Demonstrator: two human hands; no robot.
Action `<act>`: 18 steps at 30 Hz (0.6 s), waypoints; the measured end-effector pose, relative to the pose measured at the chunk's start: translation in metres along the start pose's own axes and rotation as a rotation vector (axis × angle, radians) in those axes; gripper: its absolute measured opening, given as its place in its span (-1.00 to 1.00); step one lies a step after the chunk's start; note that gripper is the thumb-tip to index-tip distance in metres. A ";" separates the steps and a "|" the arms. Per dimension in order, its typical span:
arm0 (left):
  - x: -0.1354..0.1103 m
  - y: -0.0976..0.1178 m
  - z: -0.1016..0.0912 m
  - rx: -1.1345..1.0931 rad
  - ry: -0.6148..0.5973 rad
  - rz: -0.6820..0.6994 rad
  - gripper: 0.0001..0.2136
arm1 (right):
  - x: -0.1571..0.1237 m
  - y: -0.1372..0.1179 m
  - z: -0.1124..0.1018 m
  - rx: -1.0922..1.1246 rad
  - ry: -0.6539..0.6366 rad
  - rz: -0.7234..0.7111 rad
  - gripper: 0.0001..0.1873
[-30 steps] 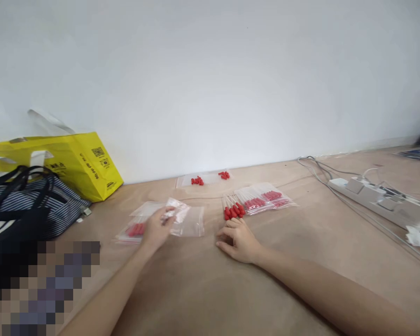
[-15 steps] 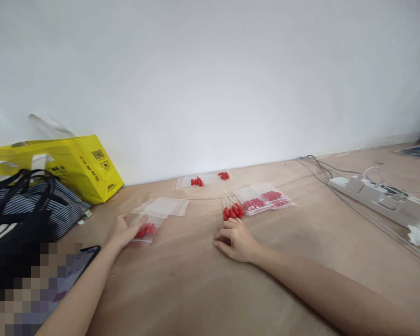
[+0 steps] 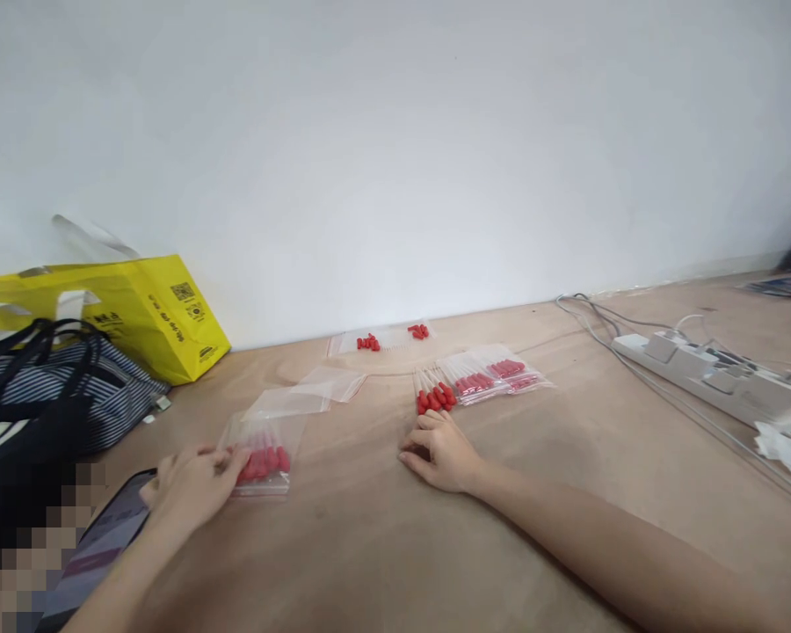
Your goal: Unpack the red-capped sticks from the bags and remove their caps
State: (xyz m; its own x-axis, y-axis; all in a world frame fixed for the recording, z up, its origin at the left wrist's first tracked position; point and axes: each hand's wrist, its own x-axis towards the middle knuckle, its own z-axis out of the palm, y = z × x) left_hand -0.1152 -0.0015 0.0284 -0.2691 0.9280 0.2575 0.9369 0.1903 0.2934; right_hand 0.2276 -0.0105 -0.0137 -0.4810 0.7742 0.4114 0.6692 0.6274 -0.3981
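My left hand [image 3: 201,482] is at the left, thumb and fingers pinching the left edge of a clear zip bag [image 3: 273,431]. Inside that bag lie several thin sticks with red ends [image 3: 260,462]. Emptier-looking clear bags [image 3: 322,387] overlap beyond it. My right hand [image 3: 445,453] rests on the table with loosely curled fingers, a gap between thumb and forefinger, and nothing visible in it. Just beyond its knuckles is a group of loose red-ended sticks [image 3: 436,398]. Filled bags of red-ended sticks [image 3: 484,378] lie overlapped to the right of these.
Near the wall, another bag [image 3: 343,343] has small red pieces [image 3: 369,342] on it. A yellow bag [image 3: 185,325], a striped bag [image 3: 122,387] and a phone [image 3: 105,545] are at the left. A power strip [image 3: 718,378] with cables lies at the right.
My left hand has drawn the filled bag toward me and slightly left, and the bags beyond it have spread apart. My right hand has stayed about where it was.
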 end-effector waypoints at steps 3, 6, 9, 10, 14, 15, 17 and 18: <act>-0.031 0.021 0.005 -0.031 -0.123 0.193 -0.60 | 0.001 0.000 0.001 0.011 -0.005 0.002 -0.88; -0.064 0.054 0.016 -0.149 -0.225 0.287 -0.56 | 0.000 -0.001 0.000 0.011 -0.006 0.003 -0.88; -0.085 0.085 0.022 -0.212 -0.333 0.358 -0.51 | -0.002 0.000 -0.002 0.011 0.000 0.000 -0.89; -0.088 0.092 0.022 -0.243 -0.372 0.420 -0.51 | -0.003 0.002 -0.003 0.012 0.007 0.004 -0.90; -0.078 0.111 0.015 -0.285 -0.358 0.805 -0.65 | -0.006 0.012 -0.005 0.014 0.057 0.041 -0.92; -0.072 0.114 0.014 -0.281 -0.384 0.901 -0.59 | -0.006 0.014 -0.005 0.017 0.068 0.049 -0.91; -0.061 0.120 0.014 -0.262 -0.517 1.046 -0.45 | -0.006 0.017 -0.004 0.028 0.087 0.061 -0.90; -0.056 0.123 0.015 -0.245 -0.585 1.087 -0.43 | -0.006 0.018 -0.004 0.035 0.095 0.066 -0.91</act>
State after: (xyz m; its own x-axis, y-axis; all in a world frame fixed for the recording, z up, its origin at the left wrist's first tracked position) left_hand 0.0187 -0.0256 0.0361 0.8116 0.5825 0.0454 0.5293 -0.7659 0.3650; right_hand 0.2451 -0.0045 -0.0203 -0.3799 0.8033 0.4587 0.6763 0.5795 -0.4548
